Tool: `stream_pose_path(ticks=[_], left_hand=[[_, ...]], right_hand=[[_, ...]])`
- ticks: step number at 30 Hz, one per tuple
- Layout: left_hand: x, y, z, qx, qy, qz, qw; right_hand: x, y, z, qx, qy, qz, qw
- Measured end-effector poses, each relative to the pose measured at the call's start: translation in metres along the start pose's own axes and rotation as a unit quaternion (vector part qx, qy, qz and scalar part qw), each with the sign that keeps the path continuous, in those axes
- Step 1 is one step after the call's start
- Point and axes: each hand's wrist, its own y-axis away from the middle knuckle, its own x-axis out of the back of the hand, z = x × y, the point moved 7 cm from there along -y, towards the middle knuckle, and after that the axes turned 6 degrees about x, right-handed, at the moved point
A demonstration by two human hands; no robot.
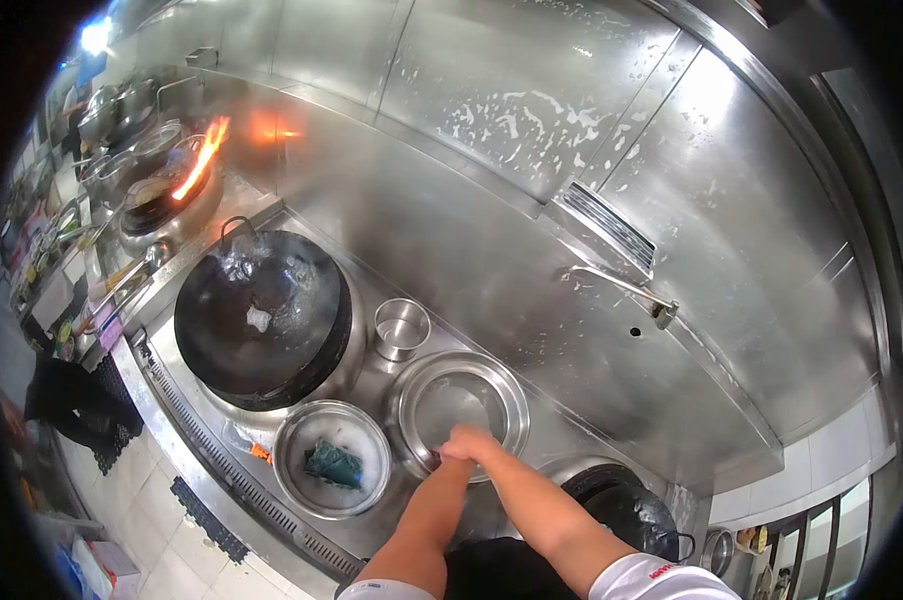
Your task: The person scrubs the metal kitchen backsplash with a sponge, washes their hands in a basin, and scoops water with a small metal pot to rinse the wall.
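Note:
My right hand [476,442] and my left hand [451,464] are together over the near side of a wide steel basin [513,392]. Both look closed and overlap; whatever they may hold is hidden. Shallow clear liquid seems to lie in the basin. Left of it stands a steel bowl [283,466] of white suds, with a dark green cloth or pad [334,465] in it. Behind the two vessels is a small, deep steel pot [403,329].
A large black wok [212,325] sits to the left, with a whitish lump inside. Flame [201,160] rises at a farther burner. Another wok [627,510] is at my right. A faucet [622,283] juts from the foam-streaked steel wall [532,60]. A ladle [159,253] lies far left.

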Motion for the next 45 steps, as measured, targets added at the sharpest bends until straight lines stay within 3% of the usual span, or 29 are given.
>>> stream_pose_path(ticks=[2,5,7,8,10,11,13,17,19,20,23,25,29,31,32,34,35,38,40,41,43,45], left_hand=[[-0.001,-0.001,-0.001,0.0,0.0,-0.001,1.0],[0.001,-0.001,0.0,-0.001,0.003,-0.001,1.0],[0.004,0.002,0.0,-0.001,0.004,-0.003,1.0],[0.004,0.002,-0.001,0.0,0.002,-0.004,1.0],[0.002,0.002,0.001,-0.003,0.003,-0.005,1.0],[0.002,0.003,0.001,-0.003,0.002,-0.007,1.0],[0.002,0.001,-0.001,-0.003,0.002,-0.008,1.0],[0.002,0.0,-0.003,0.0,0.002,-0.008,1.0],[0.003,-0.002,-0.002,0.001,0.002,-0.008,1.0],[0.003,-0.003,-0.001,-0.001,0.002,-0.008,1.0],[0.001,-0.003,-0.001,0.003,0.002,-0.01,1.0],[0.0,-0.003,-0.002,0.003,0.001,-0.01,1.0],[0.0,-0.003,-0.003,0.004,-0.001,-0.011,1.0],[0.0,-0.002,-0.003,0.003,-0.002,-0.012,1.0],[0.001,-0.002,-0.003,0.003,-0.003,-0.012,1.0],[0.003,-0.002,-0.002,0.004,-0.002,-0.011,1.0],[0.003,-0.002,-0.001,0.004,-0.004,-0.012,1.0],[0.003,-0.005,-0.003,0.007,-0.005,-0.014,1.0],[0.003,-0.008,-0.008,0.008,-0.007,-0.014,1.0],[0.004,-0.009,-0.01,0.009,-0.007,-0.014,1.0],[0.004,-0.013,-0.017,0.008,-0.009,-0.015,1.0],[0.006,-0.023,-0.028,0.0,-0.015,-0.02,1.0]], right_hand=[[0.0,0.003,0.001,-0.036,0.004,0.01,0.999],[-0.02,-0.034,0.018,0.04,0.009,0.07,0.997],[-0.044,-0.05,0.004,0.312,-0.105,-0.02,0.944],[-0.046,-0.052,0.004,0.314,-0.107,-0.021,0.943],[-0.03,-0.034,0.005,0.17,-0.057,-0.052,0.983],[-0.029,-0.033,0.003,0.169,-0.058,-0.051,0.983],[-0.019,-0.036,0.006,0.077,0.061,0.021,0.995],[-0.018,-0.031,-0.002,0.092,0.086,0.015,0.992],[-0.02,-0.023,-0.002,0.131,-0.085,0.014,0.988],[-0.018,-0.021,0.0,0.129,-0.086,0.015,0.988],[-0.013,-0.014,-0.001,0.072,-0.067,-0.017,0.995],[-0.005,-0.013,0.003,0.001,0.014,0.027,1.0],[-0.008,-0.022,0.007,-0.012,0.064,0.075,0.995],[-0.019,-0.024,0.004,0.107,-0.1,0.03,0.989],[-0.031,-0.041,0.02,0.108,-0.101,0.029,0.989],[-0.078,-0.078,0.037,0.2,-0.253,-0.104,0.941],[-0.077,-0.077,0.035,0.201,-0.254,-0.103,0.941],[-0.066,-0.062,0.025,0.204,-0.249,-0.05,0.945],[-0.059,-0.059,0.015,0.169,-0.13,-0.026,0.977],[-0.056,-0.051,0.01,0.167,-0.129,-0.024,0.977],[-0.032,-0.027,0.011,0.075,-0.169,0.103,0.977],[-0.023,-0.014,0.014,0.074,-0.243,0.105,0.962]])
